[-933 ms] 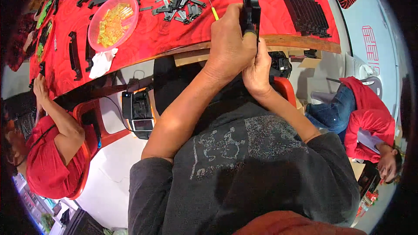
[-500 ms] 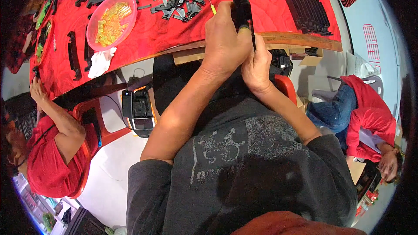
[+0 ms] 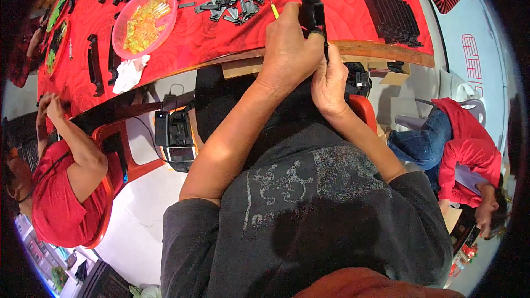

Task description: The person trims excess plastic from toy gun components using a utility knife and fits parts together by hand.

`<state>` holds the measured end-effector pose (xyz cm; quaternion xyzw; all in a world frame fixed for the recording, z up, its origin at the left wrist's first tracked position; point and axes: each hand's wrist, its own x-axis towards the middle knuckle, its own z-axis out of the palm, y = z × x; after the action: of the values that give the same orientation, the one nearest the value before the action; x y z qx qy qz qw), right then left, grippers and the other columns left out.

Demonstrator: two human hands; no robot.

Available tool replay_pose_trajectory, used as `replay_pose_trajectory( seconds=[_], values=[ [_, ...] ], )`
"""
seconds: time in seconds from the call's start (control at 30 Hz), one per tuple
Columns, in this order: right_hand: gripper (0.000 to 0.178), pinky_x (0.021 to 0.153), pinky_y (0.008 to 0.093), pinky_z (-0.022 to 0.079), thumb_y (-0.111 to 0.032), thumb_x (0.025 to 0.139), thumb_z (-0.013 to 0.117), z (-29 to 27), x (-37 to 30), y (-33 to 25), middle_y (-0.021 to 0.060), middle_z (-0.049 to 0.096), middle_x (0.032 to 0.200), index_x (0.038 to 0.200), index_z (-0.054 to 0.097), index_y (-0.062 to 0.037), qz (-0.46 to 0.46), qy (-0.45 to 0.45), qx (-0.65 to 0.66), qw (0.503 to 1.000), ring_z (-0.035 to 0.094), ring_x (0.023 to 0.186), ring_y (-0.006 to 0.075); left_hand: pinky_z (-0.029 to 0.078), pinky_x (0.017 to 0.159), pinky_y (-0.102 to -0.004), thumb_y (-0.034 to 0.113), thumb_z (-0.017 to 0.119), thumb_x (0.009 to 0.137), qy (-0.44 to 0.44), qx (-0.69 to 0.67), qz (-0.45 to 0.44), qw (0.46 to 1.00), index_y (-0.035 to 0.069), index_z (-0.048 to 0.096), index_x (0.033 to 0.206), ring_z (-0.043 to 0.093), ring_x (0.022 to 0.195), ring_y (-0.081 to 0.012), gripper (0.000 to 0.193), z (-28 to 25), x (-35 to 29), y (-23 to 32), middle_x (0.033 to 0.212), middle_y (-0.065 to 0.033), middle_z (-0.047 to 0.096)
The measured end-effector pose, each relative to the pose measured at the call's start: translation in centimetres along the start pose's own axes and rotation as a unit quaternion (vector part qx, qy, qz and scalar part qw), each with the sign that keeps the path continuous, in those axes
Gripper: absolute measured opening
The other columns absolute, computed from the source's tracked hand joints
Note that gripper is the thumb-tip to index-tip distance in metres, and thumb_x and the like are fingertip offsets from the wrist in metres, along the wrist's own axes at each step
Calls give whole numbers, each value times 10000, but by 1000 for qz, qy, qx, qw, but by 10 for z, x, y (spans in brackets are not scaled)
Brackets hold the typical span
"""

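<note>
Over the front edge of the red-covered table, my left hand (image 3: 290,47) is closed around a long black plastic part (image 3: 312,4), its thumb pressed along it. From the right, my right hand (image 3: 330,83) grips the lower end of the same part, with its fingers partly hidden behind. The part stands lengthwise, pointing away from me. Just left of it lies a thin tool with a yellow handle (image 3: 274,11), its metal shaft aimed at the far side. A loose heap of small black and grey plastic pieces (image 3: 232,3) is spread farther left.
A pink basket (image 3: 117,38) holds yellow translucent pieces, beside a crumpled white cloth (image 3: 130,73). Black parts stand in a row (image 3: 389,11) at right; single ones (image 3: 95,66) lie at left. A co-worker in red (image 3: 77,187) sits left; another person (image 3: 464,149) bends over at right.
My hands and the black part have shifted slightly to the right in the picture, the grip unchanged. The co-worker at left has raised and drawn back their hands.
</note>
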<state>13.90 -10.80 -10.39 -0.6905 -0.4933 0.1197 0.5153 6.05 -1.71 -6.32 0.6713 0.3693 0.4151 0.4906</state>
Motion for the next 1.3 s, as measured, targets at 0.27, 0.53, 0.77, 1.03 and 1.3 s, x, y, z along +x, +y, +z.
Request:
replay_pose_trajectory(
  seconds=[0.27, 0.53, 0.77, 1.03, 1.3],
  values=[
    [128, 509, 314, 430, -114, 992, 456, 0, 0, -1, 75, 538, 623, 1013, 541, -21, 31, -11, 14, 999, 526, 538, 154, 477, 723, -491, 74, 598, 703, 7, 1, -10, 1000, -66, 529, 947, 615, 830, -467, 289, 2, 3, -10, 813, -292, 617],
    [123, 516, 311, 439, -75, 982, 438, 1, 3, -15, 79, 563, 648, 1044, 529, -19, 29, -4, 27, 999, 538, 552, 154, 498, 671, -304, 50, 604, 794, -25, -89, 50, 994, -50, 543, 1118, 597, 772, -125, 344, 2, -1, -16, 888, -134, 654],
    [130, 520, 307, 444, -64, 979, 428, -2, 0, -11, 75, 561, 656, 1042, 528, -8, 39, -24, 36, 998, 537, 550, 150, 516, 688, -280, 75, 604, 862, 82, 92, 138, 983, -39, 610, 1064, 643, 738, -129, 232, -17, 2, 13, 856, -105, 693],
    [150, 522, 287, 447, -100, 993, 425, -2, 4, -11, 50, 565, 677, 1053, 524, -5, 81, 0, 84, 993, 543, 567, 123, 517, 784, -284, 38, 666, 821, -3, -67, 63, 996, -20, 580, 1136, 637, 864, -155, 332, -4, -15, -10, 997, -102, 662],
    [188, 658, 395, 496, -130, 990, 445, 1, 3, 8, 177, 625, 802, 1106, 520, -4, 35, 7, 57, 998, 631, 728, 247, 484, 881, -305, -3, 636, 778, -4, -31, 29, 999, -64, 556, 1148, 632, 972, -178, 383, 8, -19, -9, 1028, -150, 670]
  ],
)
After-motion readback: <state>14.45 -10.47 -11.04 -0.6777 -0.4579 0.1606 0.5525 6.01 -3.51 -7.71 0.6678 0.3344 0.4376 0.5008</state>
